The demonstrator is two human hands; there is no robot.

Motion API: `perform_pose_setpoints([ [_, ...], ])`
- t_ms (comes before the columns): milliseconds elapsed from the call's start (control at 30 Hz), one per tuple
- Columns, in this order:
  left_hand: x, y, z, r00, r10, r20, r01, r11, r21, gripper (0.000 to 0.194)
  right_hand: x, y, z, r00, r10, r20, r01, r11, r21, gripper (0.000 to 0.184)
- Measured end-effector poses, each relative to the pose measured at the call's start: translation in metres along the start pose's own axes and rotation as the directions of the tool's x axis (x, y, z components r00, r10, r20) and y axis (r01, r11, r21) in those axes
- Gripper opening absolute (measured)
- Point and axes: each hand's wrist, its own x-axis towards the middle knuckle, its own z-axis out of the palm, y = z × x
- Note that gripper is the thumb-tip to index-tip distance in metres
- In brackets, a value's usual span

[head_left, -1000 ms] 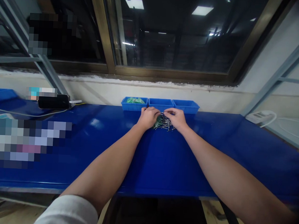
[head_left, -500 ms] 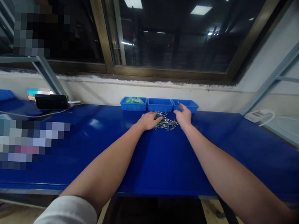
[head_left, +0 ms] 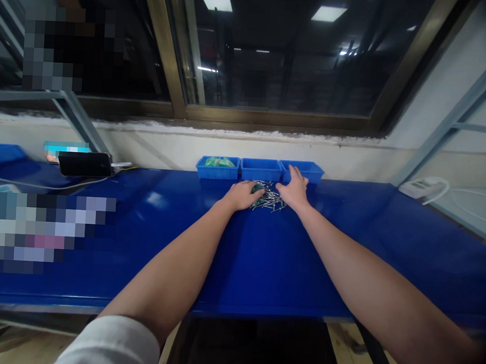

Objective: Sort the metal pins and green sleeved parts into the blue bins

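Note:
A loose pile of silvery screw- or nail-like pieces [head_left: 271, 200] lies on the blue tabletop between my hands. My left hand [head_left: 242, 196] rests at the pile's left side, palm down, with the thumb apart from the fingers. Some dark green pieces [head_left: 257, 189], too small to make out, show between that thumb and the fingers. At the right edge of the pile is my right hand [head_left: 293, 191], its fingers spread toward the right blue bin [head_left: 315, 176] and its thumb reaching over the metal pieces. I see nothing in its grip.
The left bin [head_left: 218, 173] holds green pieces; the middle bin [head_left: 261, 170] stands beside it against the wall. A phone [head_left: 85, 164] with a cable leans at the left. A white power strip [head_left: 422, 187] sits by the right frame. The table [head_left: 263, 259] spans the view.
My right hand has moved slightly left and down toward the pile, its fingers more spread. A small thing at its fingertips before is no longer visible. My left hand has stayed in place.

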Motion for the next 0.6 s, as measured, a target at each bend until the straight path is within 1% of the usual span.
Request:
perform_pose_setpoints([
  [33, 0.000, 0.000, 0.000, 1.000, 0.001, -0.005, -0.001, 1.000, 0.002, 0.060, -0.001, -0.001, 0.002, 0.998, -0.067, 0.004, 0.067, 0.998, -0.007, 0.073],
  [67, 0.001, 0.000, 0.001, 1.000, 0.000, -0.010, 0.000, 1.000, 0.003, 0.059, -0.003, -0.001, 0.004, 0.990, -0.137, 0.034, 0.138, 0.990, -0.013, 0.065],
  [133, 0.001, 0.000, 0.001, 1.000, 0.000, -0.020, 0.000, 1.000, -0.004, 0.056, -0.005, -0.002, 0.009, 0.950, -0.258, 0.174, 0.268, 0.963, -0.034, 0.047],
  [200, 0.001, 0.001, 0.001, 1.000, 0.004, -0.021, -0.004, 1.000, -0.013, 0.052, -0.008, -0.004, 0.012, 0.896, -0.306, 0.322, 0.346, 0.935, -0.077, 0.037],
  [233, 0.000, 0.002, 0.000, 1.000, -0.001, -0.015, 0.001, 1.000, -0.015, 0.051, -0.008, -0.004, 0.013, 0.878, -0.305, 0.367, 0.365, 0.925, -0.103, 0.035],
  [267, 0.000, 0.003, -0.001, 1.000, -0.001, 0.002, 0.001, 1.000, -0.007, 0.051, -0.008, -0.004, 0.014, 0.872, -0.297, 0.388, 0.371, 0.920, -0.129, 0.035],
  [333, 0.000, 0.004, -0.002, 1.000, 0.011, 0.024, -0.011, 1.000, 0.007, 0.053, -0.008, -0.004, 0.014, 0.871, -0.301, 0.388, 0.383, 0.911, -0.154, 0.034],
  [467, -0.001, 0.004, -0.003, 1.000, -0.002, 0.026, 0.002, 1.000, 0.003, 0.053, -0.006, -0.003, 0.014, 0.855, -0.364, 0.370, 0.431, 0.895, -0.116, 0.028],
  [600, -0.001, 0.002, -0.003, 1.000, 0.008, 0.029, -0.008, 1.000, 0.004, 0.055, -0.005, -0.005, 0.011, 0.856, -0.390, 0.339, 0.443, 0.892, -0.094, 0.024],
])
